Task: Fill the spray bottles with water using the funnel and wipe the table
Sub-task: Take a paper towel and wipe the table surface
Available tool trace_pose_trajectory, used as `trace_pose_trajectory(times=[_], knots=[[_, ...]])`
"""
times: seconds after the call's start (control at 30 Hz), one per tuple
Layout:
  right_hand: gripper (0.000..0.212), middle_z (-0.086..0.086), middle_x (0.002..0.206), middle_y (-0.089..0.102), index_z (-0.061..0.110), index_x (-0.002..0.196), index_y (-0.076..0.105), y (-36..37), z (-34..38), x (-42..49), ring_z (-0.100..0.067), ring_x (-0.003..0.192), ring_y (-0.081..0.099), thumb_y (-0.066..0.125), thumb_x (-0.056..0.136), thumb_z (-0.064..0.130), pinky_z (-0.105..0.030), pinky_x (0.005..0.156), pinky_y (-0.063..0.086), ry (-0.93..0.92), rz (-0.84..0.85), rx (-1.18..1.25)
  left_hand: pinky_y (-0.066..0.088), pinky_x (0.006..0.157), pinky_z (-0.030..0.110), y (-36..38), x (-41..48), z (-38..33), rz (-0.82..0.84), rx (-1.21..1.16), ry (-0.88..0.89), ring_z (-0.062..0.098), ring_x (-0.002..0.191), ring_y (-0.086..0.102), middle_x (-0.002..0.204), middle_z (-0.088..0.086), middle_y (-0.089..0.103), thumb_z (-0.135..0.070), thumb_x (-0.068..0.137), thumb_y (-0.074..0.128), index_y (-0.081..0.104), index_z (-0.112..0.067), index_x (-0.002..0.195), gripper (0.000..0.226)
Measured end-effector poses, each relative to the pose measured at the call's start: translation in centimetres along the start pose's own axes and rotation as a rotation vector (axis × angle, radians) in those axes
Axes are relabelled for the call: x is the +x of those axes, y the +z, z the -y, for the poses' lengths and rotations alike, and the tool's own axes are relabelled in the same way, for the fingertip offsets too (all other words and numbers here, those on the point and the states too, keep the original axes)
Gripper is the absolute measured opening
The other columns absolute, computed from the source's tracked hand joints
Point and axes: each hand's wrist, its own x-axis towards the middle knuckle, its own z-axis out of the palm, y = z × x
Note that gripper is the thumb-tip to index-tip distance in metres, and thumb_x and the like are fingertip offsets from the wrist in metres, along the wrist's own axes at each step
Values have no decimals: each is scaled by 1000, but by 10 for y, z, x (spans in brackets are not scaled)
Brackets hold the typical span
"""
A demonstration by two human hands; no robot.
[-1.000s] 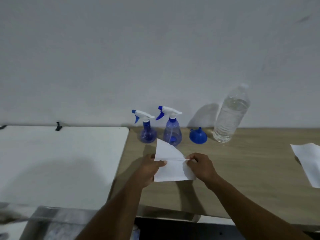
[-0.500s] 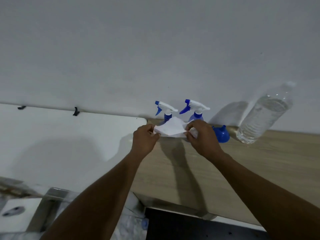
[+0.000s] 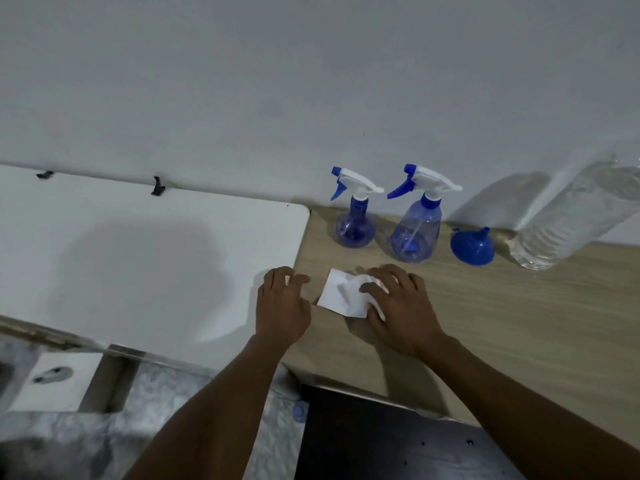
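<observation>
At the frame's centre we are pressing our right hand [image 3: 398,303] flat, fingers spread, on the folded white tissue [image 3: 341,297] lying on the wooden table [image 3: 519,323]. Our left hand [image 3: 282,303] is resting just beside it, loose-fingered, holding nothing. The tissue is looking light, soft, easily torn, so we are favouring a broad flat press.

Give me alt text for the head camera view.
Right hand presses a white tissue onto a wooden table, left hand beside it. Behind stand two blue spray bottles, a blue funnel and a water bottle.
</observation>
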Motion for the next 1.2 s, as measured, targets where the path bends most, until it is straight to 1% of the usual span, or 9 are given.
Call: trace_pose_trajectory(times=[0.1,0.17,0.3,0.4,0.57,0.73,0.9,1.1,1.2], knots=[[56,3,164,23,31,149,39,21,3,10,-22,152,14,32,98,52,-51,120,20,-214,353,56,49,91,40,-2,0,-2,26,-15,-21,28,117,52,121,6,60,-10,74,72,70,-19,113,40],[66,5,166,13,32,156,25,28,0,14,-18,154,6,14,99,62,-51,121,16,-212,432,51,48,93,40,-1,-1,-4,42,-36,-22,27,120,50,124,6,58,-10,74,69,68,-20,117,44],[68,2,164,24,32,152,34,18,-1,35,-22,150,20,7,97,63,-49,117,23,-192,293,32,50,94,41,1,-3,1,61,-52,-38,28,122,48,127,6,57,-11,76,68,66,-20,120,45],[66,0,166,11,27,158,18,34,-3,38,-19,154,3,13,101,61,-51,122,11,-274,358,-17,51,93,45,2,-3,1,55,-57,-35,30,122,49,126,9,57,-10,75,67,66,-19,121,47],[82,1,167,-3,22,159,3,31,-23,14,-17,153,-8,1,93,71,-52,123,4,12,303,50,47,96,42,8,-4,-12,39,-96,-23,30,122,48,127,10,57,-10,77,66,65,-18,122,46],[80,0,167,1,24,159,8,35,-26,4,-16,153,-8,5,95,71,-55,121,4,-45,310,-12,48,99,43,20,-11,-28,83,-115,-22,28,124,45,130,8,54,-15,81,62,61,-19,126,45],[90,-6,167,2,15,159,8,21,-68,-29,-19,154,-1,-2,91,75,-57,121,2,180,262,-30,42,105,42,25,-20,-53,96,-42,8,27,125,47,130,6,54,-22,79,58,62,-22,126,47],[92,0,167,-9,18,159,-2,-5,-128,-94,-15,153,-11,-9,87,75,-55,121,-6,443,260,-6,47,94,40,36,-45,-93,100,-59,-17,29,119,50,122,7,58,-11,75,64,67,-19,120,46],[85,-1,167,-10,21,159,-3,-9,-128,-85,-18,152,-13,1,92,73,-54,119,-11,474,205,73,49,92,41,41,-53,-115,99,-59,-24,29,117,51,121,8,58,-10,75,63,67,-19,119,46]])
